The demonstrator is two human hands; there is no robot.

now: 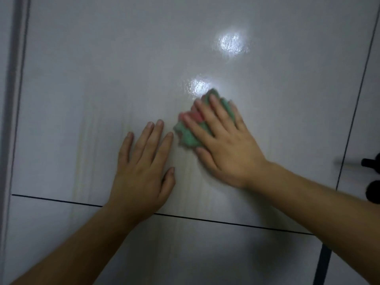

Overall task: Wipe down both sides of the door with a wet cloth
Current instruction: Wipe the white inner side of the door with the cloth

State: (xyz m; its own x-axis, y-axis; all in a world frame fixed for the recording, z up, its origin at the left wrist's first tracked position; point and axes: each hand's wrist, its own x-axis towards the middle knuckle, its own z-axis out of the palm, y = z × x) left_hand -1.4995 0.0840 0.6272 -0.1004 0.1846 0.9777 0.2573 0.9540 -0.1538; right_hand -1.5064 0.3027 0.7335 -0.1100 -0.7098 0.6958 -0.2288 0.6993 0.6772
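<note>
A pale grey glossy door fills the view, with thin dark inlaid lines across and down it. My right hand presses a bunched green and pink cloth flat against the door, fingers spread straight over it. The cloth shows past my fingertips and beside my thumb. My left hand rests flat on the door just left of the cloth, fingers straight, holding nothing. Wet shine glints above the cloth.
A black door handle sticks out at the right edge, with a round black lock part below it. The door frame runs down the left side. Faint vertical streaks mark the door left of my left hand.
</note>
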